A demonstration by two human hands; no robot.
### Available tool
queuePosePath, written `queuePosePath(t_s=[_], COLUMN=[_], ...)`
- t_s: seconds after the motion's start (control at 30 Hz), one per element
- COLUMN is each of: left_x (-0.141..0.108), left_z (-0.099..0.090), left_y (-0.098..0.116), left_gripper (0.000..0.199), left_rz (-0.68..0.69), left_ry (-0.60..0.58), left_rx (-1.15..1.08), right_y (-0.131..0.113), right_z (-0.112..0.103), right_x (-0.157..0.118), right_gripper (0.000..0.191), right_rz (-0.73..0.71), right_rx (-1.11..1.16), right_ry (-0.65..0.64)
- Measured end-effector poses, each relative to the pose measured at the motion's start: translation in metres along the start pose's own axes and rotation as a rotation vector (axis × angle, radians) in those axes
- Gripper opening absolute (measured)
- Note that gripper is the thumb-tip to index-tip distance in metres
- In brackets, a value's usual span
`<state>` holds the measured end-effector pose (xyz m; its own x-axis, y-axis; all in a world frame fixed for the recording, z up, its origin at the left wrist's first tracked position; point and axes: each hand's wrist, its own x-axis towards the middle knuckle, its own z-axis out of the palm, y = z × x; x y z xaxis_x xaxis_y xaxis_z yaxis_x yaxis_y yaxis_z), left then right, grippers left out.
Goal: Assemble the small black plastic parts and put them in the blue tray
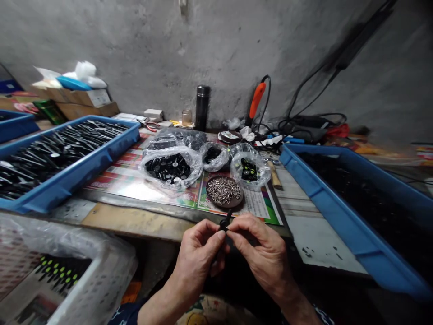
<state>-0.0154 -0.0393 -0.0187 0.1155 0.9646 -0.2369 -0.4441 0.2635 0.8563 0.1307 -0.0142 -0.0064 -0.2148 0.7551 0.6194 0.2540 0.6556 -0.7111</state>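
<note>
Both my hands meet just above the table's front edge. My left hand (199, 253) and my right hand (259, 250) pinch a small black plastic part (223, 222) between their fingertips, and the fingers hide most of it. A stalk on the part points up and away from me. Closest to my hands, a round brown dish (234, 205) holds a heap of small metal pins or screws. Behind it, a clear plastic bag (172, 168) holds black round parts, with smaller bags of similar parts (248, 169) beside it.
Large blue trays stand at left (67, 162) and right (352, 216), holding black parts. A plastic-lined crate (101, 280) sits low at left. An orange-handled tool (257, 100), a black flask (202, 107), cables and cardboard boxes (81, 101) line the concrete wall.
</note>
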Motion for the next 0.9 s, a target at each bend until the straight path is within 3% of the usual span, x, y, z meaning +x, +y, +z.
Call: queuePosePath(t_s=[0.33,0.4,0.47,0.6,0.7,0.9], left_x=[-0.005,-0.005,-0.005,-0.006,-0.006,-0.007], left_z=[0.004,0.004,0.005,0.008,0.009,0.008], left_y=[-0.005,-0.005,-0.004,0.0,0.002,-0.001], left_gripper=[0.046,0.046,0.046,0.045,0.043,0.041], left_rz=[0.093,0.111,0.098,0.062,0.063,0.118], left_ry=[0.073,0.08,0.067,0.012,-0.013,-0.003], left_rx=[0.13,0.148,0.132,0.051,0.025,0.133], right_y=[0.001,0.005,0.008,0.013,0.013,0.012], right_z=[0.005,0.008,0.011,0.009,0.006,0.01], right_x=[-0.002,-0.005,-0.007,-0.008,-0.006,-0.009], right_gripper=[0.016,0.013,0.01,0.026,0.03,0.026], right_rz=[-0.044,0.049,0.234,0.558,0.603,0.593], right_rx=[-0.045,0.02,0.194,0.542,0.6,0.546], right_ry=[0.049,0.064,0.081,-0.008,-0.118,-0.082])
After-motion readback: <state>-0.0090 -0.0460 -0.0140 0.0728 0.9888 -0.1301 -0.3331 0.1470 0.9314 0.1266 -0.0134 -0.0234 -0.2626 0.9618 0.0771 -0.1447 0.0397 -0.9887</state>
